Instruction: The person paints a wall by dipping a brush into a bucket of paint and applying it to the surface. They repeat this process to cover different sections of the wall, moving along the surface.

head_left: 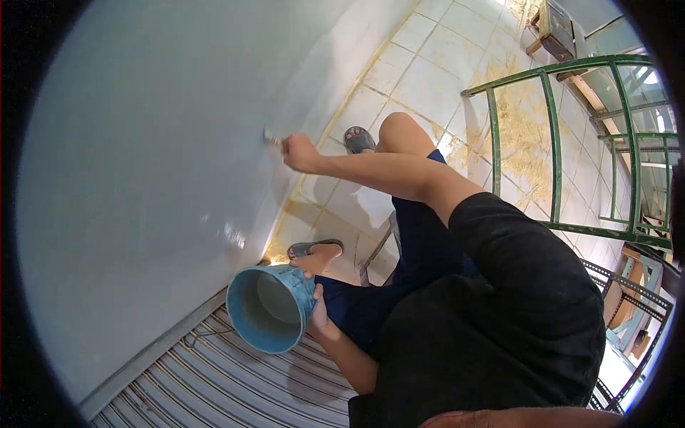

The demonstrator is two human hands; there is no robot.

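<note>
Against the grey-white wall (164,128), my right hand (301,153) is closed around a small paintbrush (272,138), whose pale bristles touch the surface. A wet, shiny patch shows lower on this wall. My left hand (319,307) grips the side of a blue bucket (242,324), tilted so that its mouth faces me. Inside the bucket is a pale grey liquid, and its walls are smeared. My bent legs, in dark blue shorts, and my sandals (359,138) are beyond and beside the bucket.
A green metal ladder (553,143) stands on the right. White floor tiles (421,71) carry yellowish stains. Ribbed metal slats (207,385) run along the lower left. A wooden box-like object (556,32) is at the top right, and a perforated metal frame (638,296) is behind me.
</note>
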